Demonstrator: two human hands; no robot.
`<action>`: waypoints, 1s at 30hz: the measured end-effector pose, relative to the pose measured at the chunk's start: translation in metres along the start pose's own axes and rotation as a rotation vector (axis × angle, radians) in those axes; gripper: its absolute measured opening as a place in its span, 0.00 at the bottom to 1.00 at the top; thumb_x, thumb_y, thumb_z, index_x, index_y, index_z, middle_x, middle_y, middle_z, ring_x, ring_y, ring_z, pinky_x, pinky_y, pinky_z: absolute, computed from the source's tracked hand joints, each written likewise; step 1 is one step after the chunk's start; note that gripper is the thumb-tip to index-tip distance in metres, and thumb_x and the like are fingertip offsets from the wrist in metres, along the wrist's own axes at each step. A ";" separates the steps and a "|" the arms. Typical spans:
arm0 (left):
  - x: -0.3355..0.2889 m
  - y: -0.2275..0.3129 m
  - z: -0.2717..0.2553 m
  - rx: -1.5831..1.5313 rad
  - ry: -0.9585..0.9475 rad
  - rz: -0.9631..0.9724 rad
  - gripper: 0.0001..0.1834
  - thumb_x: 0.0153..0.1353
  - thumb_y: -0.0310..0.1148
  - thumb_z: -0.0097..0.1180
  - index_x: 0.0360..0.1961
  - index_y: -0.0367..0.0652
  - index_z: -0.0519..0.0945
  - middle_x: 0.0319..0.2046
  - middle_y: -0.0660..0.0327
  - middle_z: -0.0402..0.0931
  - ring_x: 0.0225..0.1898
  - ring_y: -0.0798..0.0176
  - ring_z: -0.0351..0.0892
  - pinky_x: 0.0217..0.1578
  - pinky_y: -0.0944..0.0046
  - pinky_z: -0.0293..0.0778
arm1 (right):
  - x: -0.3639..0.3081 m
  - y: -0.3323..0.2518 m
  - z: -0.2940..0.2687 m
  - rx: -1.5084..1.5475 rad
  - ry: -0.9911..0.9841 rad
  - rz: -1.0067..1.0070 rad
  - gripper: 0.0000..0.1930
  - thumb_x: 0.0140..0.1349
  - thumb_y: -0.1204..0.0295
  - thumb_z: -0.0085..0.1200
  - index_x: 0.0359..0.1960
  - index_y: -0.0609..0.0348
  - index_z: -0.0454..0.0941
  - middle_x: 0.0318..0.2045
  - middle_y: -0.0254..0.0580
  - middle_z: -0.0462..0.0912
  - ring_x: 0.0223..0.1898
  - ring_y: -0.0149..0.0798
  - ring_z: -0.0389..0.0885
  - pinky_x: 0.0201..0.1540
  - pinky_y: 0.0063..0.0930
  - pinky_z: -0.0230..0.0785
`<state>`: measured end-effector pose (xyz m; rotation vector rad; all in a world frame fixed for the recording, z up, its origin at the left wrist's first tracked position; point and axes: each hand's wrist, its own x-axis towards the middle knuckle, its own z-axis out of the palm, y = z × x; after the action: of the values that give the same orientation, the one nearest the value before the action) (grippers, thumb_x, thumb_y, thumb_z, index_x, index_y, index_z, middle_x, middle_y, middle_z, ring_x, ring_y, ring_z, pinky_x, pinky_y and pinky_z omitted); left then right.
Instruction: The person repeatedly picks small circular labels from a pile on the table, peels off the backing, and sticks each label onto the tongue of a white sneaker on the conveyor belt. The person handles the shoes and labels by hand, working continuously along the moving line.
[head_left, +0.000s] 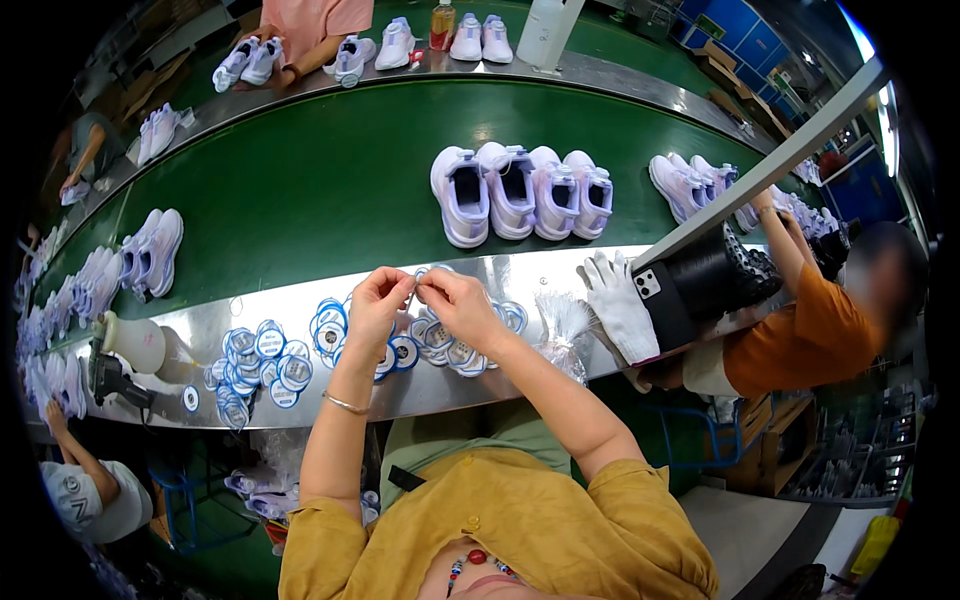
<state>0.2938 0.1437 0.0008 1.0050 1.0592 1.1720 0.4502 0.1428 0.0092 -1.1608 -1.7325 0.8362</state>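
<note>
My left hand point(378, 308) and my right hand point(462, 308) meet over the metal ledge, fingertips pinched close together. Something small and thin is between them, too small to make out. Below and around them lie piles of round blue-and-white tags point(330, 326), some partly hidden by my hands. Another heap of these round tags point(268, 366) lies to the left. Beyond my hands, a row of several white-and-lilac sneakers point(514, 192) stands on the green belt, with their openings toward me. A bundle of clear plastic fasteners point(562, 325) lies right of my right hand.
A white glove point(620, 305), a phone point(648, 284) and a black cylindrical object point(715, 275) lie to the right. A tape-dispenser-like tool point(118, 380) and a white roll point(138, 344) stand left. More sneakers point(150, 250) line the belt point(300, 180). Co-workers sit around; a slanted post point(770, 160) crosses the right.
</note>
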 end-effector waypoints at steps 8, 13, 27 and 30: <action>0.063 -0.014 0.067 0.247 -0.101 0.042 0.06 0.62 0.31 0.54 0.33 0.39 0.76 0.27 0.66 0.76 0.30 0.74 0.73 0.29 0.73 0.70 | 0.022 0.062 -0.069 0.077 -0.089 0.194 0.07 0.62 0.72 0.54 0.36 0.64 0.76 0.21 0.32 0.75 0.23 0.22 0.69 0.26 0.19 0.63; 0.107 -0.036 0.105 0.116 -0.005 -0.040 0.08 0.64 0.31 0.52 0.38 0.38 0.77 0.33 0.64 0.77 0.36 0.71 0.75 0.35 0.70 0.73 | 0.037 0.094 -0.112 -0.426 0.106 -0.065 0.05 0.60 0.72 0.54 0.33 0.61 0.75 0.25 0.41 0.79 0.24 0.38 0.78 0.26 0.31 0.69; 0.152 -0.059 0.129 0.025 0.014 -0.171 0.05 0.61 0.28 0.56 0.36 0.38 0.78 0.30 0.61 0.80 0.30 0.71 0.78 0.28 0.74 0.72 | 0.071 0.125 -0.124 -0.654 -0.010 -0.100 0.03 0.56 0.75 0.49 0.32 0.58 0.72 0.27 0.47 0.77 0.31 0.50 0.80 0.30 0.42 0.72; 0.149 -0.056 0.123 0.137 0.071 -0.110 0.05 0.62 0.27 0.55 0.36 0.38 0.78 0.30 0.62 0.79 0.31 0.72 0.78 0.27 0.75 0.72 | 0.068 0.125 -0.133 -0.380 0.049 0.024 0.05 0.61 0.74 0.46 0.36 0.60 0.73 0.31 0.50 0.80 0.34 0.53 0.79 0.34 0.42 0.71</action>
<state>0.4371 0.2784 -0.0435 1.0033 1.2494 1.0638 0.6030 0.2579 -0.0267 -1.4386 -1.8902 0.4972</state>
